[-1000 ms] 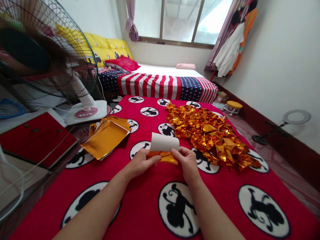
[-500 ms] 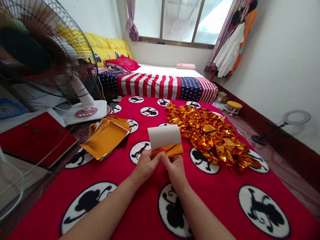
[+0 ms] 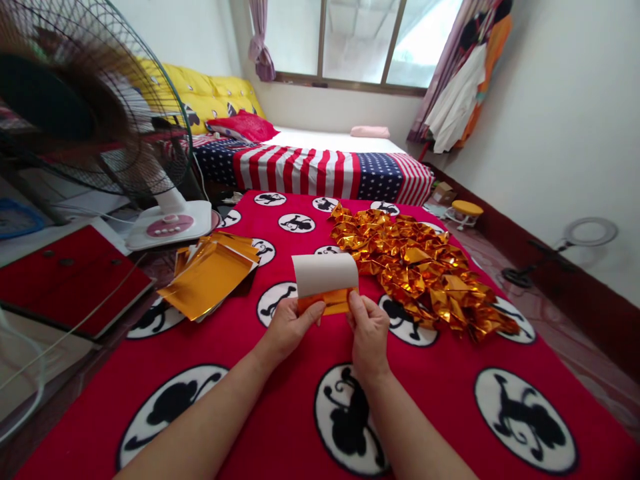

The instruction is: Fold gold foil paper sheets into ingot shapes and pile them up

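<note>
A sheet of gold foil paper point(image 3: 326, 276) is held up over the red cloth, its white back showing above and a gold strip folded over along the near edge. My left hand point(image 3: 290, 327) pinches the strip at its left end, thumb on top. At the right end, my right hand point(image 3: 367, 327) grips the same strip between thumb and fingers. Left of my hands lies a stack of flat gold foil sheets point(image 3: 210, 277). To the right spreads a large heap of folded gold foil pieces point(image 3: 420, 263).
The red cloth point(image 3: 280, 427) with monkey prints covers the surface below. A running fan point(image 3: 170, 220) stands at the left beside a red panel point(image 3: 75, 273). Beyond are a bed point(image 3: 310, 170), a yellow stool point(image 3: 466, 209) and a ring light point(image 3: 590, 233).
My right hand has slid from the strip's middle to its right end, so the thumbs are now apart. My left hand has shifted slightly left, still on the strip.
</note>
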Action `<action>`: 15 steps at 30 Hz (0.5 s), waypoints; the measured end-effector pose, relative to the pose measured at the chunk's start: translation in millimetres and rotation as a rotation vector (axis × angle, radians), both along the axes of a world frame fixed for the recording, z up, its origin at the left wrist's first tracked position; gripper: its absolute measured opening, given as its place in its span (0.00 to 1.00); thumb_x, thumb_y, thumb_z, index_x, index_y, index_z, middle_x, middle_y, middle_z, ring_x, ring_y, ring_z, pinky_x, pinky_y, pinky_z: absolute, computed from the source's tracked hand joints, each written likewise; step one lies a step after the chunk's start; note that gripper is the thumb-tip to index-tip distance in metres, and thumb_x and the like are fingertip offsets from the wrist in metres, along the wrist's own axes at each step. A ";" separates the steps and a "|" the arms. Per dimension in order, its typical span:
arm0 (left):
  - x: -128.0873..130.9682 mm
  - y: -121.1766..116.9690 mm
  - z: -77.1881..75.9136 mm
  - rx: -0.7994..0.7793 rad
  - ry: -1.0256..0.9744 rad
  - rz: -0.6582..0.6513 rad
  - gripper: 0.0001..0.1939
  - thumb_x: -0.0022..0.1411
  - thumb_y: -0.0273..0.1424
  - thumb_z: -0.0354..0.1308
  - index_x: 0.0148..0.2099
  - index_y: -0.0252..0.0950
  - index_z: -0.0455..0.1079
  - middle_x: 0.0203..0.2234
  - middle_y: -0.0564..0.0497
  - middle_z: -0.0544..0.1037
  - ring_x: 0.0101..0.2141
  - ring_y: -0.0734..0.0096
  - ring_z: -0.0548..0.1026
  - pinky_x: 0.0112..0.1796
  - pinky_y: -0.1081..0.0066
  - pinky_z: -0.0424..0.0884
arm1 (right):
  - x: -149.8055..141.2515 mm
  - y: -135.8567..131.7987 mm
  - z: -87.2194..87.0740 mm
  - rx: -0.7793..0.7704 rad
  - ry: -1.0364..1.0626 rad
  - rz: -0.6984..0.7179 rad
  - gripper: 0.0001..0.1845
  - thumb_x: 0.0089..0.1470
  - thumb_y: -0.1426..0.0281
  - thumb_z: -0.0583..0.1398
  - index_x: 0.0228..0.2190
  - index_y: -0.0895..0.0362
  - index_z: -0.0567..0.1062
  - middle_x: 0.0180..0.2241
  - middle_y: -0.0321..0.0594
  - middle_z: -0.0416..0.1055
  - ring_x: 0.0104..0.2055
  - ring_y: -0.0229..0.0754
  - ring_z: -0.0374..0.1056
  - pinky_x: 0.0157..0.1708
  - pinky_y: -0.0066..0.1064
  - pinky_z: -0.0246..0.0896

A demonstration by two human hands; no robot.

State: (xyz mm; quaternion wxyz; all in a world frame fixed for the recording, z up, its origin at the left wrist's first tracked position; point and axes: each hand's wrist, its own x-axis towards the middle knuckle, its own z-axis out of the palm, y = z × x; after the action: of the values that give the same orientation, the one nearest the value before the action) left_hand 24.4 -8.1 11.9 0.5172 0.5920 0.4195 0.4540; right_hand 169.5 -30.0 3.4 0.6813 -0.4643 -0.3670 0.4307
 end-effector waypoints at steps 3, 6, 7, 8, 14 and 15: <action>-7.4 4.7 -2.7 -0.026 0.006 0.035 0.25 0.56 0.49 0.59 0.20 0.34 0.64 0.13 0.58 0.59 0.17 0.81 0.53 0.21 0.74 0.50 | 8.9 3.8 1.6 0.046 0.054 -0.122 0.28 0.55 0.53 0.61 0.17 0.54 0.56 0.17 0.27 0.48 0.19 0.31 0.43 0.19 0.27 0.39; -11.5 7.4 -3.5 -0.025 -0.002 0.048 0.25 0.56 0.49 0.60 0.20 0.34 0.64 0.13 0.58 0.60 0.18 0.81 0.53 0.21 0.75 0.51 | 12.4 3.8 0.1 0.016 0.074 0.001 0.26 0.56 0.48 0.57 0.20 0.55 0.62 0.17 0.28 0.53 0.18 0.32 0.47 0.19 0.26 0.44; -11.8 7.5 -3.5 -0.019 0.001 0.029 0.24 0.56 0.48 0.60 0.21 0.34 0.64 0.14 0.57 0.61 0.18 0.81 0.54 0.22 0.75 0.52 | 12.2 3.1 -0.4 0.000 0.053 0.077 0.26 0.56 0.47 0.56 0.21 0.55 0.64 0.17 0.28 0.55 0.18 0.32 0.48 0.19 0.26 0.45; -11.7 7.1 -3.5 -0.015 0.007 0.005 0.23 0.56 0.48 0.60 0.21 0.33 0.64 0.14 0.57 0.62 0.18 0.81 0.55 0.22 0.75 0.53 | 11.5 2.1 -0.5 -0.012 0.018 0.146 0.25 0.55 0.47 0.57 0.23 0.55 0.66 0.17 0.29 0.56 0.18 0.32 0.49 0.19 0.26 0.45; -9.6 6.3 -7.1 -0.045 0.061 -0.036 0.20 0.56 0.45 0.61 0.25 0.32 0.68 0.17 0.55 0.65 0.21 0.79 0.60 0.23 0.76 0.56 | 4.7 -2.9 5.4 -0.100 -0.110 0.254 0.24 0.47 0.53 0.66 0.17 0.55 0.62 0.14 0.27 0.52 0.17 0.30 0.44 0.18 0.27 0.37; -9.7 7.2 -7.8 -0.052 0.056 0.000 0.21 0.56 0.45 0.61 0.24 0.32 0.68 0.16 0.55 0.65 0.20 0.79 0.61 0.23 0.76 0.56 | 3.6 -3.3 6.4 -0.109 -0.105 0.266 0.24 0.47 0.54 0.66 0.17 0.56 0.63 0.14 0.27 0.52 0.17 0.30 0.44 0.18 0.27 0.37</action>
State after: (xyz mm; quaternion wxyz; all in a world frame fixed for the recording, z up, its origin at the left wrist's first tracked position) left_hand 14.6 -0.9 4.1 0.5206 0.5908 0.4455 0.4260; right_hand 173.2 -33.3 9.8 0.5721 -0.4696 -0.4365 0.5116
